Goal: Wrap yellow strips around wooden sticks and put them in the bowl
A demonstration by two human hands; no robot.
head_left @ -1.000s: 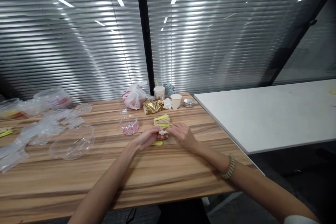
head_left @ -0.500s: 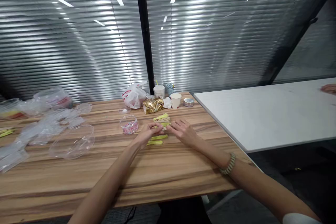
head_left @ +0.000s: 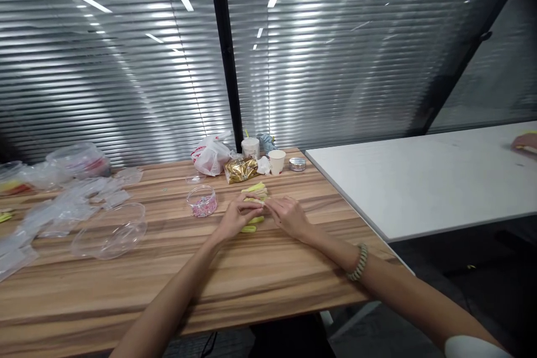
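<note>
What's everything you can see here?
wooden table: one, brown, foreground
white table: one, white, right
plastic bags: several, clear, far left
plastic bowl: one, clear, left
bead tub: one, pink, centre
strips: several, yellow-green, under the hands
foil packet: one, gold, back
carrier bag: one, white, back
paper cups: two, white, back
round tin: one, silver, back
co-worker's hand: one, far right
bracelet: one, beige, right wrist
left hand: one, centre
right hand: one, centre

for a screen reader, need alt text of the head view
A person's left hand and right hand meet over a small pile of yellow-green and beige strips on a wood-grain table. Nearby sit a clear round tub of pink pieces, a white paper cup and a gold foil bag.
</note>
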